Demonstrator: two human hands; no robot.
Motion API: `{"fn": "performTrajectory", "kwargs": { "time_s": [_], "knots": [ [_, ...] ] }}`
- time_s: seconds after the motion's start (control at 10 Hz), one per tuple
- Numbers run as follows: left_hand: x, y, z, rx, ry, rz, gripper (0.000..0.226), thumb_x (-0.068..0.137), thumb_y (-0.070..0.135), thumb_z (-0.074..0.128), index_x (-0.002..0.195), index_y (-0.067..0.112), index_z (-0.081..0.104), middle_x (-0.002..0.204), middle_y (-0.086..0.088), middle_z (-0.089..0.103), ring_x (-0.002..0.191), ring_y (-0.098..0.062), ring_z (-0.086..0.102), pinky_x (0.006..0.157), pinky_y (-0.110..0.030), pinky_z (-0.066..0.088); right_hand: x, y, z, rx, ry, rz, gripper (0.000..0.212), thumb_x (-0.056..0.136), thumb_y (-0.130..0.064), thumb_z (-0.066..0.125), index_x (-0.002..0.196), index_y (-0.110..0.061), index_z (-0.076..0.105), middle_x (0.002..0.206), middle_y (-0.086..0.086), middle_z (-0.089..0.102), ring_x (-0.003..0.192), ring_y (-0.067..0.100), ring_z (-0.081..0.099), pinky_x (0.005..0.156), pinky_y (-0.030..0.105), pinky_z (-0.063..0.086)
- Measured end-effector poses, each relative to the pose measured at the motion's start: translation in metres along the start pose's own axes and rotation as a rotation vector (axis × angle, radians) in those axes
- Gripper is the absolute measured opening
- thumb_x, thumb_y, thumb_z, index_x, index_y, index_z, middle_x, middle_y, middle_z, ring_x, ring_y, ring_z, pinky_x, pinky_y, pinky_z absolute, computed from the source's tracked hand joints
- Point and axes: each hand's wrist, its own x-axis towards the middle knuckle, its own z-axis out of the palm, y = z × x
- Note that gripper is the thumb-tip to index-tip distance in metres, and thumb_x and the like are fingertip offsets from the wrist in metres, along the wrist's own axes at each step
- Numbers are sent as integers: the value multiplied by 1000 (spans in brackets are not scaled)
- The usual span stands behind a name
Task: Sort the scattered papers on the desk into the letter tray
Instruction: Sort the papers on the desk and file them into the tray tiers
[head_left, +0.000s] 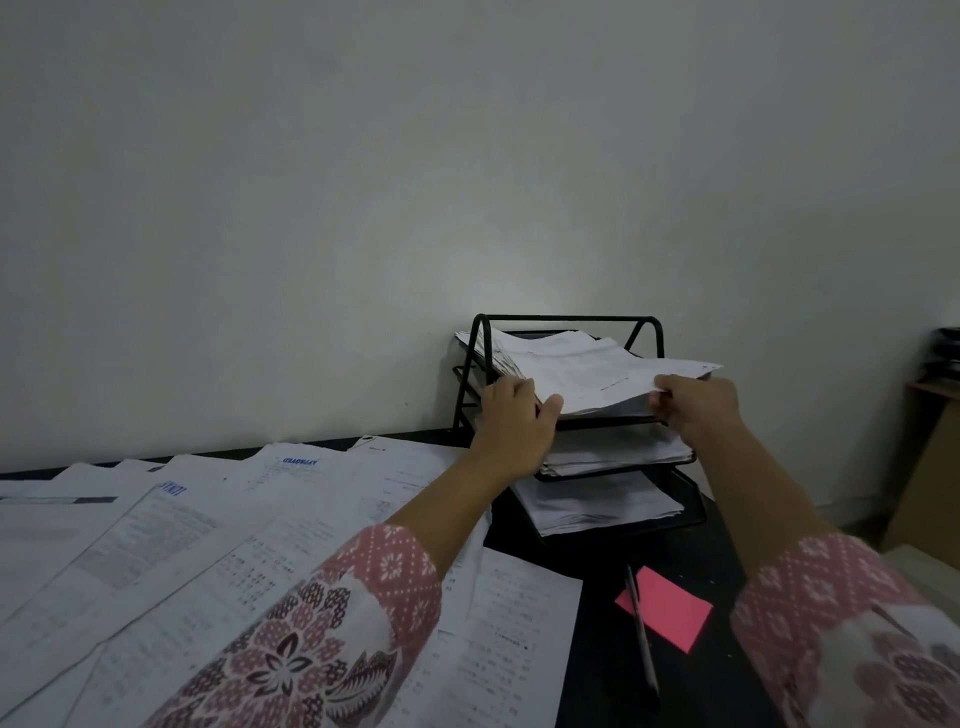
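Sleeves of patterned pink cloth, the left sleeve (322, 639) and the right sleeve (852, 623), fill the near edge as both arms reach forward. Under and beside the left arm, scattered papers (156, 545) lie fanned and overlapping across the dark counter (597, 675), so much of the sorting looks undone. Between the arms a pink note (670, 608) lies flat with a pen (644, 649) across its left edge. Both sit well short of the tray and out of the hands' path. Farther on stands the black wire letter tray (566, 318), three tiers stepped back toward the wall, each already holding sheets: a bottom pile (597, 504), a middle pile (618, 447) and a thick top stack (582, 374). The left hand (514, 415) grips the top stack's near left corner, thumb over the sheets and fingers curled under. The right hand (696, 405) pinches the near right edge, where a few sheets jut past the frame. Holding both front corners probably lets the person square the uneven stack and push it home without it sliding off. The tray's arched end rails and the crossbar above hem the stack in, and its splayed left edge pokes out past the left arch, which could snag. Behind everything rises a plain pale wall (363, 182). At the far right a wooden cabinet (930, 467) carries something dark, too dim to identify.
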Motion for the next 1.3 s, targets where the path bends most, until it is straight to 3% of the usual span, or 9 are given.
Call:
{"fn": "performTrajectory", "kwargs": {
  "time_s": [0.1, 0.2, 0.4, 0.6, 0.7, 0.8, 0.9, 1.1, 1.3],
  "knots": [
    [-3, -10, 6, 49, 24, 115, 40, 100, 29, 37, 125, -1, 46, 136, -10, 34, 129, -22, 26, 110, -30, 22, 10, -1, 7, -74, 26, -16, 30, 83, 10, 61, 110, 3, 51, 98, 19, 56, 52, 19, 51, 34, 19, 47],
    [-6, -18, 9, 68, 23, 166, 47, 101, 28, 38, 138, -2, 36, 143, -10, 28, 135, -21, 22, 113, -27, 17, 19, 2, 11, -195, 43, -25, 35, 84, 7, 62, 117, 7, 50, 82, 13, 55, 44, 17, 52, 34, 20, 47],
    [-7, -24, 9, 112, 11, 212, 54, 101, 29, 38, 145, 0, 25, 149, -8, 21, 140, -19, 14, 113, -24, 13, 23, 4, 17, -317, 43, -62, 31, 82, 2, 66, 108, 5, 50, 74, 13, 59, 29, 11, 53, 40, 25, 52],
    [-8, -29, 1, 149, -104, 242, 60, 101, 31, 37, 149, 5, 14, 154, -6, 11, 143, -18, 7, 113, -24, 10, 14, 7, 14, -306, -61, -75, 18, 83, 6, 59, 96, -2, 49, 75, 9, 55, 59, 19, 61, 55, 24, 53],
    [-11, -35, -5, 110, -179, 246, 64, 100, 34, 38, 151, 8, 9, 159, -1, 2, 146, -15, 2, 116, -26, 7, 5, 9, 17, -297, -36, -91, 24, 84, 4, 59, 106, 1, 53, 78, 10, 56, 66, 21, 59, 54, 26, 53],
    [-23, -46, -17, 75, -186, 289, 58, 99, 31, 43, 149, 10, 21, 158, -1, 9, 145, -12, 9, 115, -23, 11, -13, 15, 31, -304, 12, -122, 48, 83, 3, 60, 128, 8, 43, 99, 16, 53, 64, 22, 56, 56, 30, 53],
    [-43, -67, -35, 57, -146, 300, 49, 98, 25, 48, 143, 11, 35, 153, -5, 24, 140, -14, 22, 112, -20, 19, -39, 23, 48, -332, -1, -215, 49, 85, -2, 60, 131, -3, 41, 100, 15, 55, 62, 19, 56, 66, 38, 56],
    [-94, -138, -79, 118, -53, 125, 37, 95, 21, 54, 130, 13, 49, 136, -3, 45, 129, -15, 38, 103, -14, 22, -104, 65, 88, -444, -231, -357, 24, 82, -10, 65, 104, -9, 56, 89, 12, 63, 78, 27, 61, 72, 36, 53],
    [-157, -208, -128, 239, 6, -158, 35, 92, 23, 57, 126, 18, 53, 132, -1, 49, 126, -20, 42, 107, -30, 32, -159, 140, 130, -653, -556, -227, 15, 82, -16, 69, 86, -19, 55, 89, 8, 63, 83, 23, 61, 81, 39, 53]
  ]
}}
